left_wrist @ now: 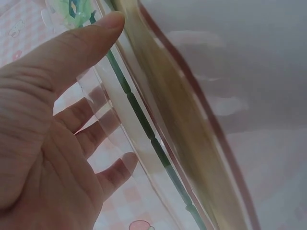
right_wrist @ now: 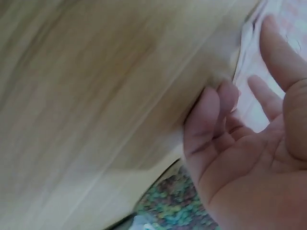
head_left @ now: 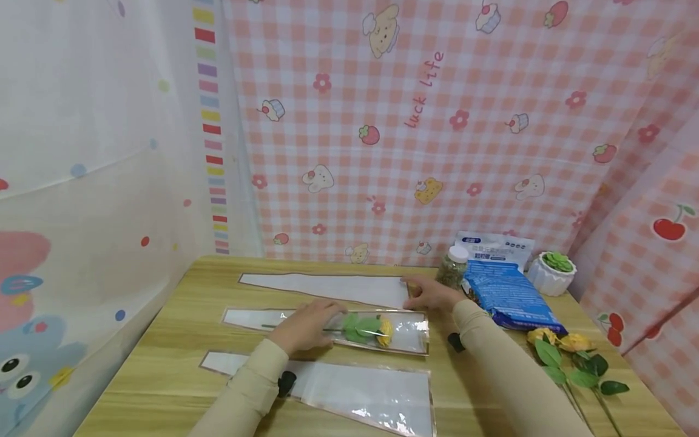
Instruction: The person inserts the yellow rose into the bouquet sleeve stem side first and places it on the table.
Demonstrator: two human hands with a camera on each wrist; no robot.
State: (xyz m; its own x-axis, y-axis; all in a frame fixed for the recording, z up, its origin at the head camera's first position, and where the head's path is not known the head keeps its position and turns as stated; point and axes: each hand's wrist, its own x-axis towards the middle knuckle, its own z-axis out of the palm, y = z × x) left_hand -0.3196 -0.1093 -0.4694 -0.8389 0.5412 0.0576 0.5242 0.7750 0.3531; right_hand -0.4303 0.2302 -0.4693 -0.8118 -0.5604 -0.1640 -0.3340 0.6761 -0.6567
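Observation:
Three long tapering clear flower sleeves with brown borders lie in rows on the table. Inside the middle sleeve (head_left: 412,341) is a yellow rose (head_left: 385,332) with green leaves and a stem. My left hand (head_left: 312,326) rests over this sleeve's middle, across the stem; in the left wrist view the thumb and fingers (left_wrist: 115,179) spread to either side of the green stem (left_wrist: 139,112). At the wide right end of the far sleeve (head_left: 349,286), my right hand (head_left: 434,294) touches the edge with thumb and forefinger apart. The near sleeve (head_left: 371,388) lies flat, partly behind my left forearm.
A white-capped jar (head_left: 452,267), a blue and white bag (head_left: 505,291) and a potted succulent (head_left: 551,273) stand at the back right. Yellow roses (head_left: 576,342) with leafy stems lie at the right edge. Checked cloth (head_left: 349,158) hangs behind the table (head_left: 164,340).

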